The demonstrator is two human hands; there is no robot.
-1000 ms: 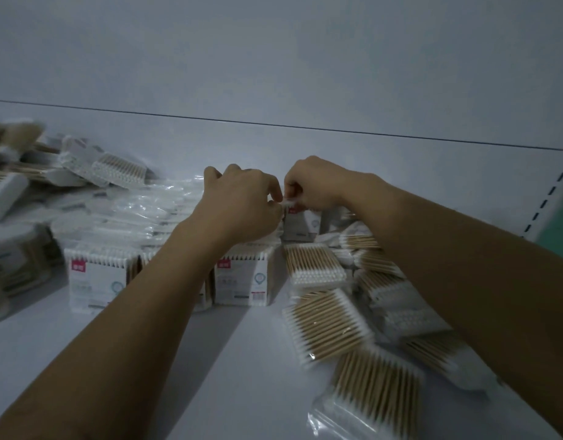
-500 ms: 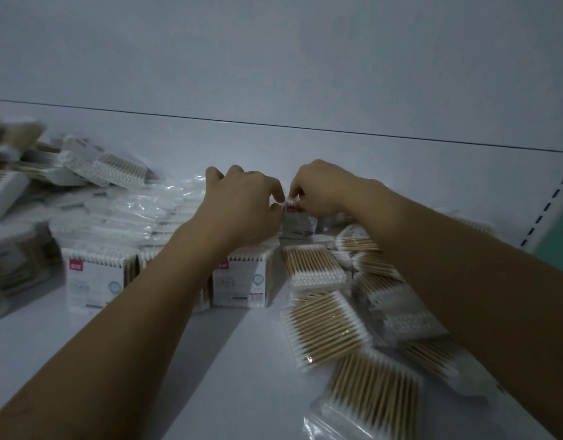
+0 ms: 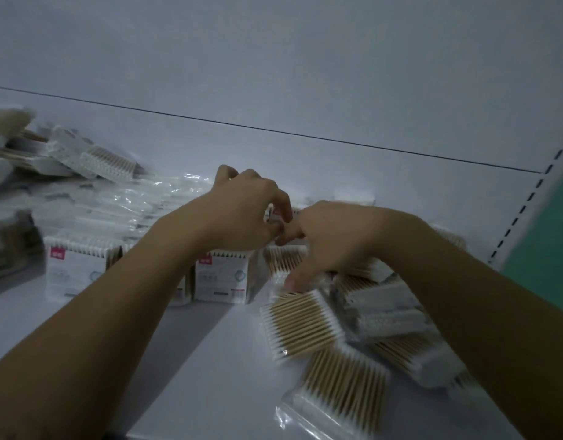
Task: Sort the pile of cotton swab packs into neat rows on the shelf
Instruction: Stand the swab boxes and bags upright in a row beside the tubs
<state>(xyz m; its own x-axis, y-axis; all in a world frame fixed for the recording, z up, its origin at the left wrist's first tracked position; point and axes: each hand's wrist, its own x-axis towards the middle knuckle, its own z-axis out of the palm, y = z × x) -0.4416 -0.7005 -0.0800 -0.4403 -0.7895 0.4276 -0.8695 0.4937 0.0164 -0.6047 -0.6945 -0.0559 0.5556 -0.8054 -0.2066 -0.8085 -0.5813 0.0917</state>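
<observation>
Cotton swab packs stand upright in a row (image 3: 73, 271) on the white shelf (image 3: 210, 369), their printed faces towards me. My left hand (image 3: 245, 211) is at the back of the row and pinches the top of an upright pack (image 3: 270, 215) with a red label. My right hand (image 3: 334, 239) hovers low over the loose pile (image 3: 388, 315) on the right. Its fingers are spread and its thumb touches a flat pack (image 3: 300, 322) with wooden sticks. The hand is blurred and its palm hides the packs beneath.
More packs lie jumbled at the back left (image 3: 92, 157), with crinkled clear bags (image 3: 115, 204) in front of them. Another flat pack (image 3: 346, 385) lies near the front edge. The slotted shelf upright (image 3: 521, 214) and a green surface bound the right side.
My right hand has let go of the upright pack and dropped down and right onto the loose pile. My left hand stays on that pack.
</observation>
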